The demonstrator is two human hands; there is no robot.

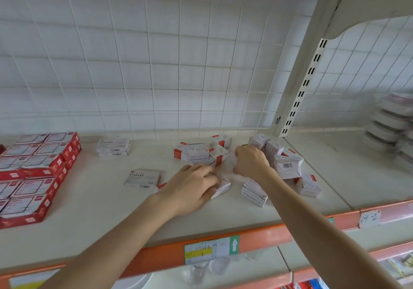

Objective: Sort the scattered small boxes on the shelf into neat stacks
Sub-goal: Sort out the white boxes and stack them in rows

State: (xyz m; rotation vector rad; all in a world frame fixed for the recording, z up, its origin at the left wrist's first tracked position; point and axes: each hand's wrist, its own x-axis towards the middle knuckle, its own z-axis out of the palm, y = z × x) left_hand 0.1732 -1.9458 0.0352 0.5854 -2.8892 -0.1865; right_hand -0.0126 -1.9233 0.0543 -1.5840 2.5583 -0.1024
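— Where are the boxes?
— The scattered small boxes lie in a loose heap on the right half of the shelf. Some stand on edge and some are tipped against each other. Nothing in that heap is stacked yet, so I judge the sorting is at its first step, picking out single boxes.

— What is in hand?
— The left hand lies over a flat box at the heap's near side. Its fingers are bent over the top and the thumb is at the near edge, gripping it. The right hand is deeper in the heap with its fingers curled tight. The knuckles hide whether they hold a box, so I cannot tell.

— And next?
— Probably lift the flat box clear without toppling its neighbours, then set it square on a matching one. A small staples stack stands well apart to the left and would serve as a model.

— The arms?
— Both reach forward over the shelf's front edge, wrists nearly straight, forearms converging on the heap.
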